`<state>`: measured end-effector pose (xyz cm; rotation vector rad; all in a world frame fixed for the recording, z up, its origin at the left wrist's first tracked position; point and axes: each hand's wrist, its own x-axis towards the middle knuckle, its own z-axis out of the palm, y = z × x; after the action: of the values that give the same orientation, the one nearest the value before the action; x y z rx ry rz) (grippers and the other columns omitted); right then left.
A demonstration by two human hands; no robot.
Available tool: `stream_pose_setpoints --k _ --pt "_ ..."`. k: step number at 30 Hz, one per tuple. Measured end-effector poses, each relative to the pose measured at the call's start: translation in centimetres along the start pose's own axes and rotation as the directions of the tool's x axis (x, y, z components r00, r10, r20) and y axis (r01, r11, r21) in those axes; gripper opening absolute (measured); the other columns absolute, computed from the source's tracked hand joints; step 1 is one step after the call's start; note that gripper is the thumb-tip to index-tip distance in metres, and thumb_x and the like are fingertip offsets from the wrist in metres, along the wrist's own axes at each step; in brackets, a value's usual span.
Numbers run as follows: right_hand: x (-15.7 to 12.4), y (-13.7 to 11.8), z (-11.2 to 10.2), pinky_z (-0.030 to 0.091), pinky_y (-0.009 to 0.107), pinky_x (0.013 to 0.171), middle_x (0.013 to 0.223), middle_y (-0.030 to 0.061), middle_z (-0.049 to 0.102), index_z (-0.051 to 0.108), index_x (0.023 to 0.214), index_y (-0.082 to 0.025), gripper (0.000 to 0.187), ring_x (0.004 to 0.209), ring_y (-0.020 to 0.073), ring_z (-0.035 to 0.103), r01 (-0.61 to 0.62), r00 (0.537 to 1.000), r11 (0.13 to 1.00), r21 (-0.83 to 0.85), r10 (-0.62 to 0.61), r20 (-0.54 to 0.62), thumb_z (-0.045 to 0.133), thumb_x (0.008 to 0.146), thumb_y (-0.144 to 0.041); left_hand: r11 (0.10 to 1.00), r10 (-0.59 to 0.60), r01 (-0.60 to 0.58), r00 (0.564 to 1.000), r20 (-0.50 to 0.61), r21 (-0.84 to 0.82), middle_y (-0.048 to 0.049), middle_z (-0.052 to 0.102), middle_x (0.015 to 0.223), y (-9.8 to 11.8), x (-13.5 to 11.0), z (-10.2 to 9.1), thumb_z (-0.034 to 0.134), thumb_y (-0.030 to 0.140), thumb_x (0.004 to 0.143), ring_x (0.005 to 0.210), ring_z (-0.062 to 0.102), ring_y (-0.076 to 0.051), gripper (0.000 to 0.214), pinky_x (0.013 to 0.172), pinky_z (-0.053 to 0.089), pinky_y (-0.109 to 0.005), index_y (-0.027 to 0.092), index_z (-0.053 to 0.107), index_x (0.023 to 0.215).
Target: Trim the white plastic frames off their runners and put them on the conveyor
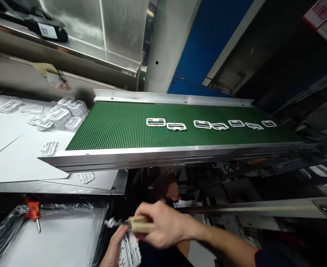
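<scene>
- Left hand (113, 251): near edge, partly cut off by the frame. Fingers are wrapped around a stack of white frames (130, 253), thin moulded plastic with open rectangular windows. The stack's lower end runs out of view.
- Right hand (164, 225): just above the left hand, with the forearm entering from the near right in a dark sleeve. It is clenched around a pale-handled tool (141, 224). The handle is beige and blocky. The tip points left over the stack and is blurred, so its kind cannot be told.
- Clear plastic bag (2, 230): near left, crinkled and glossy, lying around a flat white surface. What is inside cannot be made out.
- Orange clamp (33, 211): small, at the bag's far edge.
- White table (19, 163): left, smooth and matt. One loose frame (49, 148) lies near the belt's end. A further one is half hidden under the belt.
- Frame piles (64, 115): far part of the table, several low heaps touching one another.
- Conveyor belt (116, 126): centre, green ribbed surface between bright metal rails, running off to the right.
- Row of frames (202, 124): seven single pieces along the belt, lying flat and closely spaced.
- Black device (45, 27): far left on a ledge, details unclear.
- Blue panel (207, 37): far centre, smooth.
</scene>
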<state>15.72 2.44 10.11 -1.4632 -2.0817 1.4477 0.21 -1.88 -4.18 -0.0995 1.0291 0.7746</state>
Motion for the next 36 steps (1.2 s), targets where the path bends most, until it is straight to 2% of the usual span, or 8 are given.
stream_pose_setpoints --k 4,8,12,16,20,24,29,36 --pt "2.5 -4.1 -11.7 0.039 0.023 0.053 0.078 0.0009 0.061 0.053 0.092 -0.020 0.013 0.062 0.0116 0.053 0.083 0.927 0.947 -0.311 -0.188 -0.323 0.052 0.080 -0.022 0.998 -0.049 0.049 0.999 0.007 -0.040 -0.0021 0.067 0.071 0.6 -0.6 0.7 0.078 0.022 0.067 0.057 0.065 -0.015 0.023 0.054 0.055 -0.022 0.016 0.064 0.084" --pt "9.7 -3.7 -20.2 0.042 0.033 0.069 0.098 0.0108 0.059 0.049 0.095 -0.017 0.023 0.082 0.0217 0.055 -0.229 0.878 0.738 -0.635 -0.126 -0.463 0.058 0.074 -0.017 0.998 0.023 -0.027 0.997 0.080 0.052 -0.0010 0.063 0.063 0.7 -0.4 0.9 0.086 0.032 0.055 0.044 0.059 -0.013 0.033 0.041 0.049 -0.021 0.016 0.059 0.068" --pt "13.7 -1.2 -23.1 0.042 0.032 0.072 0.093 0.0120 0.060 0.050 0.087 -0.016 0.028 0.084 0.0236 0.056 -0.276 0.897 0.704 -0.655 -0.056 -0.439 0.069 0.065 -0.017 0.986 0.138 -0.147 0.984 0.114 0.075 -0.0003 0.059 0.056 0.1 0.8 -0.4 0.086 0.044 0.051 0.038 0.054 -0.013 0.043 0.038 0.046 -0.023 0.017 0.052 0.055" --pt "13.8 -0.8 -23.8 0.041 0.032 0.073 0.095 0.0088 0.059 0.050 0.092 -0.017 0.029 0.086 0.0221 0.055 -0.239 0.872 0.718 -0.654 -0.137 -0.469 0.066 0.068 -0.018 0.977 0.187 -0.195 0.979 0.086 0.083 0.0000 0.059 0.059 0.8 0.4 -0.6 0.086 0.044 0.051 0.043 0.056 -0.014 0.040 0.042 0.049 -0.024 0.017 0.059 0.061" --pt "11.0 -3.5 -21.5 0.043 0.028 0.065 0.084 0.0036 0.058 0.048 0.094 -0.017 0.020 0.072 0.0150 0.054 -0.078 0.848 0.852 -0.518 -0.217 -0.484 0.056 0.078 -0.025 0.956 0.216 -0.232 0.971 0.102 0.179 -0.0033 0.063 0.065 3.8 -2.7 1.3 0.082 0.041 0.060 0.053 0.059 -0.015 0.035 0.048 0.049 -0.022 0.015 0.067 0.078" --pt "4.9 -5.2 -13.0 0.044 0.025 0.059 0.078 -0.0006 0.056 0.050 0.088 -0.020 0.021 0.065 0.0116 0.053 0.254 0.909 0.967 -0.020 -0.246 -0.337 0.064 0.074 -0.027 0.862 0.373 -0.423 0.902 0.217 0.279 -0.0052 0.066 0.071 7.6 -6.4 3.4 0.078 0.043 0.065 0.062 0.061 -0.016 0.036 0.058 0.052 -0.022 0.015 0.069 0.085" --pt "0.3 -1.7 -3.1 0.042 0.025 0.057 0.072 -0.0020 0.053 0.053 0.082 -0.020 0.021 0.062 0.0107 0.049 0.031 0.966 0.950 0.310 0.052 -0.255 0.069 0.072 -0.028 0.743 0.397 -0.508 0.859 0.324 0.436 -0.0058 0.066 0.070 9.2 -7.6 3.7 0.076 0.042 0.069 0.060 0.061 -0.016 0.034 0.055 0.050 -0.022 0.016 0.069 0.090" --pt "0.6 3.8 0.4 0.043 0.024 0.059 0.070 -0.0035 0.053 0.052 0.082 -0.018 0.032 0.062 0.0095 0.051 -0.056 0.960 0.819 0.571 0.202 -0.195 0.075 0.064 -0.032 0.722 0.231 -0.346 0.937 0.263 0.599 -0.0024 0.060 0.065 7.0 -5.7 2.1 0.076 0.037 0.069 0.053 0.055 -0.014 0.022 0.051 0.046 -0.021 0.017 0.067 0.075"
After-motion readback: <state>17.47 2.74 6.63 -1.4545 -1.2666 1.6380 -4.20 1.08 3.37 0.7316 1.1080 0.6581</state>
